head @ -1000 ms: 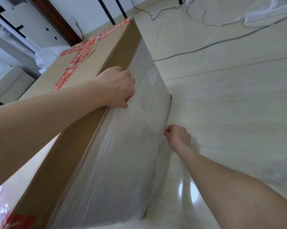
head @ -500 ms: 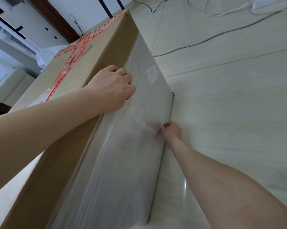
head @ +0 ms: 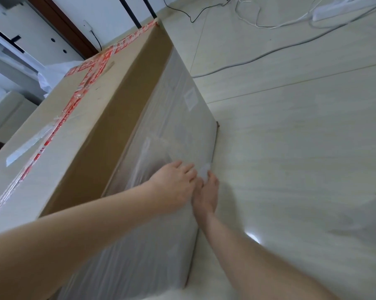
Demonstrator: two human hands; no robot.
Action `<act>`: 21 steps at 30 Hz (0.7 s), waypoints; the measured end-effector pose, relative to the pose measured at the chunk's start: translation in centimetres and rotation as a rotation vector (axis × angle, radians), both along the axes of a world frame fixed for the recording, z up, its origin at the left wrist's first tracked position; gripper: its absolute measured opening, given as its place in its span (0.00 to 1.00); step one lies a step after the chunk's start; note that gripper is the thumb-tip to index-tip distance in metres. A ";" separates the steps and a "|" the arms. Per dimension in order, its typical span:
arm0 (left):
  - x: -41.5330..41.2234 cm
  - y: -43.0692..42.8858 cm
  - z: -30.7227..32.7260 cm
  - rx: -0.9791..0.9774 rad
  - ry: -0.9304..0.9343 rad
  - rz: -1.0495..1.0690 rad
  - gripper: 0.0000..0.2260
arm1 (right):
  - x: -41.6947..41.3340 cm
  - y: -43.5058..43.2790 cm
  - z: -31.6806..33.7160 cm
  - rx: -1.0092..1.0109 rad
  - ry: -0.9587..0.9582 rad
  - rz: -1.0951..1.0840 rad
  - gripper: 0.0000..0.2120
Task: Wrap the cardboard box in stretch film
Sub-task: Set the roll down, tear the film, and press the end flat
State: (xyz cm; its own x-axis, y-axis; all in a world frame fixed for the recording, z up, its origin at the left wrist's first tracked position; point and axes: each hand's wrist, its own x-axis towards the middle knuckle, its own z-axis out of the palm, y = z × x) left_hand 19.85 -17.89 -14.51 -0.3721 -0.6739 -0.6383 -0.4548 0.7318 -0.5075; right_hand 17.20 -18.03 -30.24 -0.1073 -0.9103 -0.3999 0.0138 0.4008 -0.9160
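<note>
Cardboard box: on floor, side face covered in stretch film. Left hand: fingers straight, pressed flat on film. Right hand: fingertips at film near box's lower edge; grasp cannot be told.

Pale glossy tiled floor, crossed by a thin grey cable; looped white cords and a white power strip far right; black cable; dark brown wooden door trim; two black metal bars; white drilled panel; crumpled white sheeting.

Pale tiled floor, cardboard box standing on it, white cables beyond
</note>
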 end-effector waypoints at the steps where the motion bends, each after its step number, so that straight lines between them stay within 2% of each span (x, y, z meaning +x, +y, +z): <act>1: 0.4 0.2 -0.5 -0.010 -0.061 0.014 0.22 | 0.5 1.0 0.1 -0.007 -0.014 0.008 0.20; 3: 1.2 0.3 -0.9 -0.006 -0.144 0.068 0.22 | 1.1 2.3 0.1 -0.050 0.001 0.037 0.21; 6: 1.7 -0.5 0.3 -0.051 -0.266 0.084 0.28 | 1.8 3.1 -0.2 -0.123 0.017 0.178 0.23; 9: 2.4 -1.7 0.8 -0.031 -0.390 0.087 0.28 | 2.4 1.9 -0.2 -0.097 -0.019 0.259 0.28; 16: 1.8 -3.8 1.1 -0.077 -0.461 0.088 0.33 | 3.0 -3.7 -1.0 0.010 -0.092 0.181 0.35; 18: 1.7 -4.4 1.2 -0.097 -0.473 0.081 0.33 | 2.9 -5.2 -1.4 0.035 -0.121 0.156 0.33; 21: 1.8 -5.5 1.3 -0.107 -0.488 0.070 0.33 | 3.3 -7.4 -2.5 0.055 -0.157 0.086 0.39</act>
State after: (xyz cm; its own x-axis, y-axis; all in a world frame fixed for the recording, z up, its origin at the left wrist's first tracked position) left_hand 21.66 -23.36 -13.17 0.0009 -0.7579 -0.6523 -0.1925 0.6400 -0.7439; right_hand 20.47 -25.43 -32.75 0.0372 -0.8897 -0.4551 0.1183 0.4561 -0.8820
